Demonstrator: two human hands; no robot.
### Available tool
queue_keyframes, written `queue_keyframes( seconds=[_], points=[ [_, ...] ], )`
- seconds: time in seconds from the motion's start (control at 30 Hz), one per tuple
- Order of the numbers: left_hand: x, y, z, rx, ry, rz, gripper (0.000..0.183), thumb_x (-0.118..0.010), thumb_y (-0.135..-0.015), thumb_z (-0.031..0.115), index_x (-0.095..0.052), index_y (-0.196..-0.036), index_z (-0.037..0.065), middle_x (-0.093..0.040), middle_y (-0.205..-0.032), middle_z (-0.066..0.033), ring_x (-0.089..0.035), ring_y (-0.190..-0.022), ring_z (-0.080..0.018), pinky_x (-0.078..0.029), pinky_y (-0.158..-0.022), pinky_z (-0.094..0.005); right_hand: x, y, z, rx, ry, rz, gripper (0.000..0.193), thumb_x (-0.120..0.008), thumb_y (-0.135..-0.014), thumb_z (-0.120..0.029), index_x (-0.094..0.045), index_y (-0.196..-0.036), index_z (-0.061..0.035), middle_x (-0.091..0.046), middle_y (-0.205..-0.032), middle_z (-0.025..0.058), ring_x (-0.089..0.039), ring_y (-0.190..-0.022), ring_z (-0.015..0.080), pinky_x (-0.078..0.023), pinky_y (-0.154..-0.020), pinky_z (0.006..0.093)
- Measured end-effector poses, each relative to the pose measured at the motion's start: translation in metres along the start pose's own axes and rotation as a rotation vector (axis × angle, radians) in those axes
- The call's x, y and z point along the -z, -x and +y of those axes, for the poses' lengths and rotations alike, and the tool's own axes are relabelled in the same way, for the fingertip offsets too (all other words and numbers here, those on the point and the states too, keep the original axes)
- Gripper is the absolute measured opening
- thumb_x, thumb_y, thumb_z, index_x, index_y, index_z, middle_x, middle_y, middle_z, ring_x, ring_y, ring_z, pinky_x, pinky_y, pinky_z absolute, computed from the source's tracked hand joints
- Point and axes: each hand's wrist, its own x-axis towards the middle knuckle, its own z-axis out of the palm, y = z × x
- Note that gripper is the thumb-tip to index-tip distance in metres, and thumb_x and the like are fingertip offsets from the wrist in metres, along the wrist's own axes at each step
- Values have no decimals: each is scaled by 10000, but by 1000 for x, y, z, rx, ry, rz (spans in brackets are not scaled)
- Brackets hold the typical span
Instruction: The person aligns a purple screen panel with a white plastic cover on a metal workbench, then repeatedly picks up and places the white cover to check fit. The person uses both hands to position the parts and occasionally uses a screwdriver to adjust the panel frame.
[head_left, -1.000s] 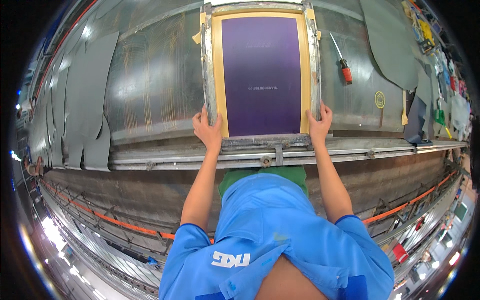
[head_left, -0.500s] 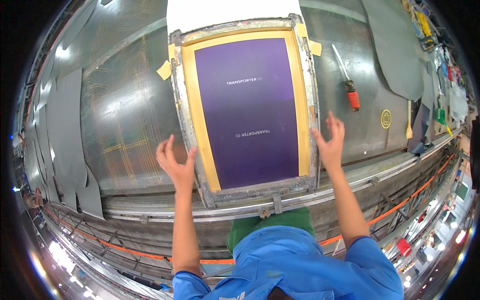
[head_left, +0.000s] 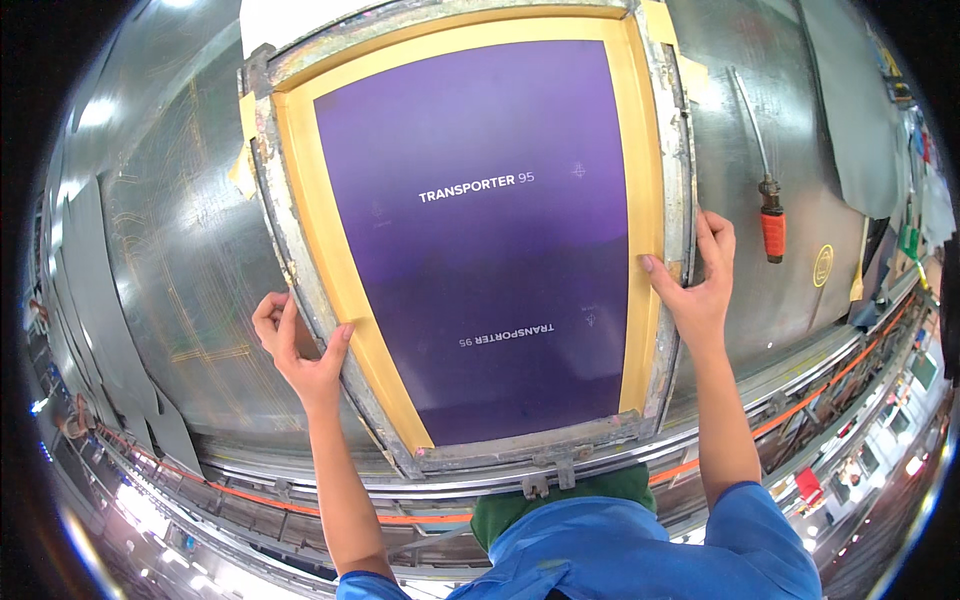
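A screen-printing frame (head_left: pixel 300 240) lies on the dark table in front of me, with a purple mesh (head_left: pixel 480 260) bordered by yellow tape (head_left: pixel 640 150). Pale printed lettering shows on the purple area, one line of it upside down. My left hand (head_left: pixel 305 355) holds the frame's left side, thumb over the rail and fingers along the outer edge. On the opposite rail, my right hand (head_left: pixel 702 285) has its thumb on the inner edge and its fingers outside. Whether the frame rests flat or is slightly raised, I cannot tell.
To the right lies a screwdriver (head_left: pixel 772 220) with a red and black handle. Grey sheets (head_left: pixel 115 300) overlap on the left, and another grey sheet (head_left: pixel 855 120) is at the far right. A metal rail (head_left: pixel 480 488) runs along the table's near edge. White material (head_left: pixel 290 20) shows behind the frame.
Both hands, apart from the frame and spread earlier, have closed on its side rails. The frame and the screwdriver appear larger, as the view has come closer.
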Motion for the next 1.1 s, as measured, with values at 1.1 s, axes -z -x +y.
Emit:
queue_keyframes(
  seconds=[1.1],
  points=[
    [3, -2, 1, -39, -60, -20, 675, -831, -698, 306, -634, -1230, -61, -449, -1197, -101, -415, -1020, -224, -353, -920, -346, -2, 2, 2, -45, -84, 14, 681, -797, -662, -142, -591, -1289, 26, -521, -1171, 128, -488, -1108, 258, -382, -995, 356]
  ],
)
